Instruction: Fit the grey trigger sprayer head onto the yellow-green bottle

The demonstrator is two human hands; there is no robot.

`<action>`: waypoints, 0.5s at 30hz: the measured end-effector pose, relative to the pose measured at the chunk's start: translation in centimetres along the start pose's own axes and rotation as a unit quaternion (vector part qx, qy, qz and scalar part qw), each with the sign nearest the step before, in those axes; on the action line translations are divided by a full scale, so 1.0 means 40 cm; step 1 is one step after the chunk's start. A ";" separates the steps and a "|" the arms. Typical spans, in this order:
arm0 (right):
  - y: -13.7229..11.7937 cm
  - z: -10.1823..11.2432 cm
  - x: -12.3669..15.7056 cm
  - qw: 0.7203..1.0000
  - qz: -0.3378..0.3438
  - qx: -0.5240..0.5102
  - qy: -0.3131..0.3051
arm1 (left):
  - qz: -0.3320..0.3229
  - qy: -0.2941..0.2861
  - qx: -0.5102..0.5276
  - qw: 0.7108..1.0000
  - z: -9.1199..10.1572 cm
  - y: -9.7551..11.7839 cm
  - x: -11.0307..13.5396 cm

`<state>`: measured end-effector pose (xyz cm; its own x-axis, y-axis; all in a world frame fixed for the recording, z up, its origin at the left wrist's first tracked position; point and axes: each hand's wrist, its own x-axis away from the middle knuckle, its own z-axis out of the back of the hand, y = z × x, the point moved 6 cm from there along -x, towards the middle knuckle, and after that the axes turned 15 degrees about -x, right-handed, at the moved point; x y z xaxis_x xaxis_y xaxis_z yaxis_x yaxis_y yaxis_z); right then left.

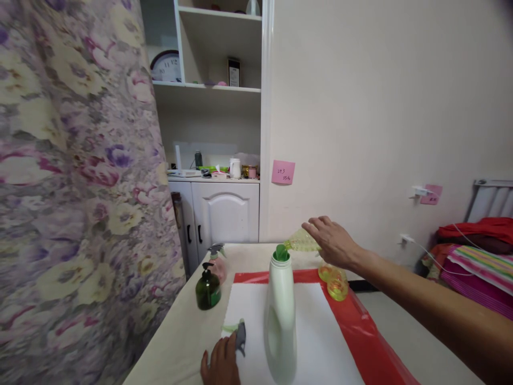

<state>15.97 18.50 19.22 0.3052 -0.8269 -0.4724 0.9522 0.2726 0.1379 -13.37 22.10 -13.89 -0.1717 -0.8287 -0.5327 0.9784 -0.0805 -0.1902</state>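
A large pale green jug [281, 315] with a moulded handle stands upright and uncapped. In its mouth sits a green funnel-like piece [281, 253]. My right hand [331, 243] is closed around a clear yellowish bottle [302, 240], tipped nearly level with its neck at the green piece. Whether liquid is flowing, I cannot tell. My left hand [221, 361] rests low on the table, fingers apart. Close by its fingertips lies a grey and green spray trigger head [239, 336]; whether they touch is unclear.
A dark green pump bottle [208, 289] and a pink spray bottle [218, 266] stand at the left. Yellow transparent containers [337, 289] sit at the right. White paper [316, 326] lies over a red sheet [352, 321] on the cloth-covered table [180, 326].
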 end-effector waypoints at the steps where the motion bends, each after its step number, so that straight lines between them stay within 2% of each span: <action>1: 0.000 0.000 0.000 1.000 0.001 0.002 0.001 | 0.000 -0.005 0.005 1.000 0.001 -0.001 0.000; 5: -0.001 0.001 -0.003 1.000 0.006 0.012 0.002 | -0.006 -0.020 0.017 1.000 0.004 -0.001 0.001; 15: -0.010 0.008 -0.011 0.999 0.018 0.032 0.002 | -0.007 0.005 -0.004 1.000 0.012 0.003 0.004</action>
<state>15.47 18.60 19.63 0.3385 -0.8150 -0.4703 0.9399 0.2692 0.2100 -13.24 21.68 -13.59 -0.1866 -0.8218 -0.5384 0.9750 -0.0875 -0.2043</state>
